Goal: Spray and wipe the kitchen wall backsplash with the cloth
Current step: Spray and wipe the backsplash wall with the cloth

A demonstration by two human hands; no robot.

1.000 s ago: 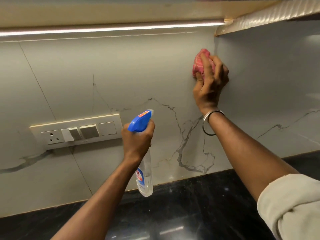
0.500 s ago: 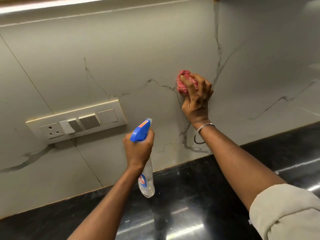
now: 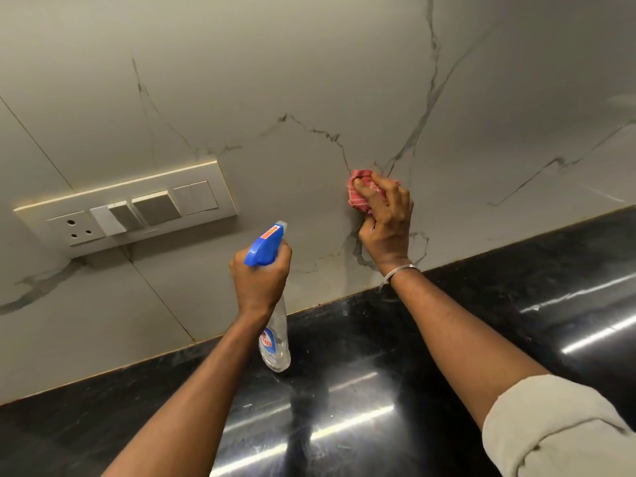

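Two hands busy: our right hand (image 3: 387, 222) scrunches the soft, light cloth (image 3: 358, 198) against the backsplash (image 3: 309, 80) near its bottom edge; our left hand (image 3: 260, 278) clamps the neck of the spray bottle (image 3: 277, 339), probably slick.

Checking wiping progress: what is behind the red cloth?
The backsplash, with dark veins running toward it. The patch right behind the cloth is hidden by it and the right hand.
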